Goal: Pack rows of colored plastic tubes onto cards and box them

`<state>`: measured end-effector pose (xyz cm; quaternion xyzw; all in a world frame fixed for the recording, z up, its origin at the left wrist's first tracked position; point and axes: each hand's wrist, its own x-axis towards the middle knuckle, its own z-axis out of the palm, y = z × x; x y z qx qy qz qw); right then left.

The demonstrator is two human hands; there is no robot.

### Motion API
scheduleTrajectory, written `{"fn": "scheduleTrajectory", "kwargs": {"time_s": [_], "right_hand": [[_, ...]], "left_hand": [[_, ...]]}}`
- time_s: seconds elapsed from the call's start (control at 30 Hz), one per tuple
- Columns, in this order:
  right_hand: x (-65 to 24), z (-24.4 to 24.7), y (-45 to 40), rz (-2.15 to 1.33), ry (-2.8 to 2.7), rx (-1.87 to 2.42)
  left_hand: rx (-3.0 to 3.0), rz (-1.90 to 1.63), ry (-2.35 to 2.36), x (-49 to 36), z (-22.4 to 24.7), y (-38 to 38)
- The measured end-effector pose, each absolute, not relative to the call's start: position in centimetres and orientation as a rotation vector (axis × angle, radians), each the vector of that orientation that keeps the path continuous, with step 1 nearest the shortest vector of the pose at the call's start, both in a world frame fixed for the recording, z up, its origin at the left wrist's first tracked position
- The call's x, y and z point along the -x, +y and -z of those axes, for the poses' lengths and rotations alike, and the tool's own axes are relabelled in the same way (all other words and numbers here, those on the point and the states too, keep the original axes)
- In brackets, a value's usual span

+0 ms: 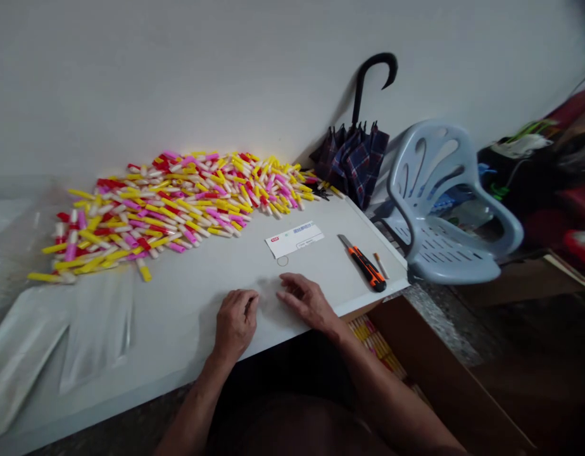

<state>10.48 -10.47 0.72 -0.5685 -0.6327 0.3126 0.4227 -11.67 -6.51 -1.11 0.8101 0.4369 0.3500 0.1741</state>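
My left hand (236,322) rests near the front edge of the white table (178,323), its fingers curled in and nothing visible in them. To its right, my right hand (309,301) is held with loosely bent fingers and the thumb apart, holding nothing. Just beyond the right hand lie a rubber band (283,261) and a printed white paper slip (295,239). An orange and black utility knife (366,265) lies farther right, blade out. A large pile of short tubes (178,209) in yellow, pink, red and white spreads along the wall.
Clear plastic bags (97,323) lie at the left. A plaid umbrella (356,155) leans at the back right corner. Beside the table stands a light blue plastic chair (451,247). An open cardboard box (444,354) below holds bundled tubes. A small brush-like piece (380,265) lies by the knife.
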Motion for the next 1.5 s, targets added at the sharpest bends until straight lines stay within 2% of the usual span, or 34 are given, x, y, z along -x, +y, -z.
{"fn": "scheduleTrajectory", "kwargs": {"time_s": [0.23,0.43,0.63,0.77,0.9,1.03,1.13,1.3,1.5], "right_hand": [[-15.7,-2.1,-8.2,-0.5,-1.569,1.656],[-15.9,-1.6,-6.9,-0.472,-1.669,1.731],[-20.5,-2.5,1.0,-0.325,-1.857,1.835],[-24.2,-4.2,7.4,-0.522,-2.153,1.962],[-25.3,-4.8,9.6,-0.639,-2.223,2.091],[-25.2,-4.8,7.3,-0.509,-2.001,2.108],[-25.1,-5.0,3.4,-0.447,-1.729,1.964],[-23.2,-5.8,-5.1,-0.71,-1.288,1.589],[-19.9,-6.9,-10.9,-0.857,-1.193,1.572]], "left_hand": [[-2.369,-0.929,1.243,11.6,1.6,-6.5],[-2.292,-1.008,1.21,11.8,1.6,-6.4],[-2.247,-1.051,1.206,11.9,1.5,-6.5],[-2.272,-1.055,1.191,11.8,1.3,-6.6],[-2.263,-1.147,1.217,11.8,1.1,-6.8],[-2.225,-1.206,1.273,11.9,1.0,-6.9],[-2.228,-1.224,1.266,11.8,0.9,-6.8],[-2.272,-1.243,1.249,11.8,0.9,-6.8],[-2.356,-1.223,1.282,11.8,0.8,-6.9]]}}
